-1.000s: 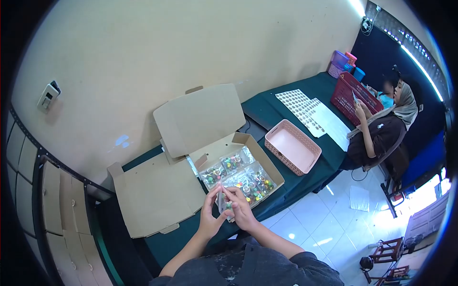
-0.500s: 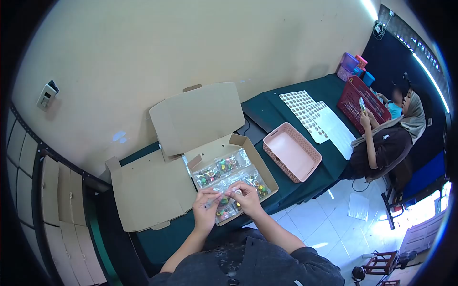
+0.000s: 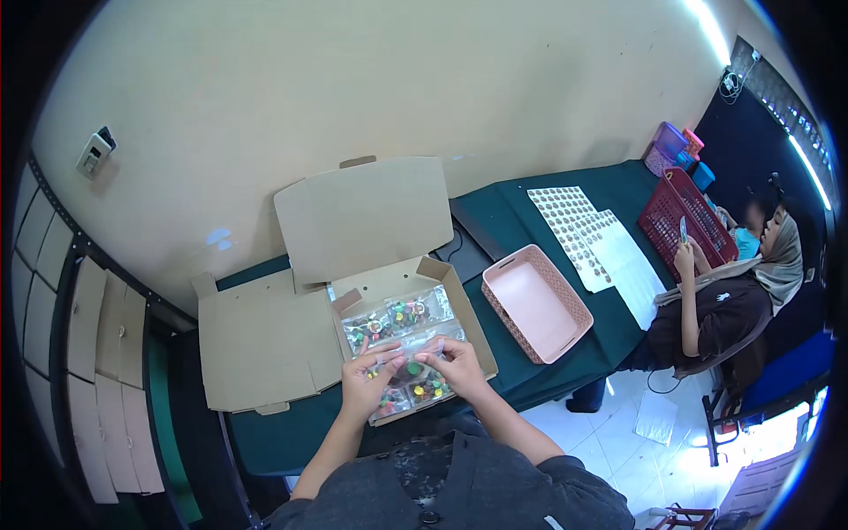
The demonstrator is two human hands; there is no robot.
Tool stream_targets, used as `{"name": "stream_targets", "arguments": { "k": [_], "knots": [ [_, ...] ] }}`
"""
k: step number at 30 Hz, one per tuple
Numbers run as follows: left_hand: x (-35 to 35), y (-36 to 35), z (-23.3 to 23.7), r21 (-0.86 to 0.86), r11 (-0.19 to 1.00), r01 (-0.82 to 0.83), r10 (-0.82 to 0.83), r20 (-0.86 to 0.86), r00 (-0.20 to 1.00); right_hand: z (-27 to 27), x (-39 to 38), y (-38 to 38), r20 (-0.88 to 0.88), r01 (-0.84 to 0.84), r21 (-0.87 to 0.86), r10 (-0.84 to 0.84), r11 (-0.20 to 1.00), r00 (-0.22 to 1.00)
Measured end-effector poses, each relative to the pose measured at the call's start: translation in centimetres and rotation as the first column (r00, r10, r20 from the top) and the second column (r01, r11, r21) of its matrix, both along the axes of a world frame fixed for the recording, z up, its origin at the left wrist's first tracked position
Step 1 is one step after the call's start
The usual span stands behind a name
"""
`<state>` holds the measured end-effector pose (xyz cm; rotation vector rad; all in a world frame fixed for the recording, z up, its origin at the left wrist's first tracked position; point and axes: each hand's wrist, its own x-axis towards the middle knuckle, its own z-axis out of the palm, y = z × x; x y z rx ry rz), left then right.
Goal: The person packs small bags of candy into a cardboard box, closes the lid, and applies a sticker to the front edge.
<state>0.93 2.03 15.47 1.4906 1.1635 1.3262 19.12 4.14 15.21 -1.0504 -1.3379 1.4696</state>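
Both hands are over an open cardboard box (image 3: 481, 340) that holds several clear plastic bags (image 3: 420, 309) with small colourful pieces inside. My left hand (image 3: 364, 382) pinches the left side of a clear bag (image 3: 411, 352), thumb against fingers. On the bag's right side, my right hand (image 3: 458, 366) grips it the same way. A green round piece (image 3: 413, 368) shows between the hands; whether it lies in the held bag or below it I cannot tell.
Right of the box stands a pink basket (image 3: 539, 305). Beyond it lie sticker sheets (image 3: 574, 234) and a red basket (image 3: 676, 216). At the right a seated person (image 3: 729, 305) holds a small item. Another cardboard box (image 3: 256, 344) lies at the left.
My hands have moved slightly apart, and the bag between them is spread wider. The camera view has shifted a little.
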Motion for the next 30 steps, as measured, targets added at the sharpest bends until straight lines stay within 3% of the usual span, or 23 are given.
{"name": "stream_targets", "arguments": {
  "k": [2, 4, 10, 12, 13, 14, 16, 17, 20, 21, 22, 24, 25, 26, 28, 30],
  "knots": [
    [-0.2, 0.3, 0.2, -0.005, 1.000, -0.006, 0.006, -0.025, 1.000, 0.0, 0.5, 0.7, 0.040, -0.010, 0.037, 0.008, 0.999, 0.999],
    [-0.3, 0.8, 0.4, -0.004, 1.000, -0.014, 0.014, -0.047, 0.999, 0.4, 1.0, 1.6, 0.019, -0.109, 0.181, 0.107, 0.978, 0.994],
    [-1.5, 0.7, 1.4, -0.088, 0.993, 0.085, -0.082, 0.039, 0.996, 0.1, 1.3, 3.3, -0.036, -0.276, 0.075, 0.280, 0.958, 0.959],
    [-0.5, 0.5, 1.5, -0.157, 0.982, -0.103, 0.136, 0.216, 0.967, -0.2, 0.8, 3.3, -0.041, -0.162, 0.061, 0.165, 0.985, 0.986],
    [0.0, 0.9, 0.8, -0.058, 0.974, -0.217, 0.225, 0.259, 0.939, -0.1, 0.6, 3.5, -0.013, -0.111, 0.141, 0.114, 0.984, 0.993],
    [0.1, 1.1, 0.0, -0.062, 0.974, -0.219, 0.227, 0.259, 0.939, 0.1, 0.3, 3.4, -0.012, -0.113, 0.137, 0.116, 0.984, 0.993],
    [0.3, 1.0, -0.8, 0.035, 0.981, -0.190, 0.186, 0.099, 0.978, 0.5, -0.5, 3.1, 0.145, -0.018, 0.379, -0.040, 0.925, 0.989],
    [1.1, 1.0, -1.1, 0.095, 0.984, -0.151, 0.145, 0.065, 0.987, 0.4, -0.8, 2.6, 0.173, -0.063, 0.415, -0.010, 0.908, 0.985],
    [3.7, 0.1, 0.9, -0.023, 0.995, -0.100, 0.102, 0.141, 0.985, 0.7, -1.7, 1.7, 0.061, -0.085, 0.430, 0.064, 0.899, 0.996],
    [4.2, 0.2, 0.9, 0.008, 0.982, -0.187, 0.183, 0.166, 0.969, 0.9, -1.5, 2.0, 0.136, -0.137, 0.450, 0.084, 0.882, 0.987],
    [4.0, 0.1, 0.4, 0.003, 0.982, -0.190, 0.187, 0.167, 0.968, 1.2, -1.8, 2.0, 0.137, -0.142, 0.446, 0.089, 0.884, 0.987],
    [3.4, -0.3, -0.8, -0.180, 0.982, -0.064, 0.104, 0.225, 0.969, 2.1, -2.7, 1.9, 0.047, 0.241, 0.416, -0.286, 0.877, 0.957],
    [4.1, -0.5, 0.4, -0.181, 0.971, -0.154, 0.199, 0.264, 0.944, 0.4, -2.7, 2.8, -0.029, 0.262, 0.406, -0.275, 0.875, 0.961],
    [3.9, -0.4, 0.1, -0.182, 0.970, -0.163, 0.208, 0.263, 0.942, -0.9, -2.0, 3.1, -0.029, 0.255, 0.405, -0.266, 0.878, 0.963],
    [3.2, -0.1, -1.2, -0.001, 0.959, -0.283, 0.282, 0.080, 0.956, -0.5, -0.9, 3.4, 0.042, -0.060, 0.220, 0.052, 0.974, 0.998],
    [2.9, 0.0, -1.6, 0.007, 0.949, -0.314, 0.310, 0.142, 0.940, -0.1, -0.8, 3.2, 0.037, -0.046, 0.155, 0.040, 0.987, 0.998]
  ]
}}
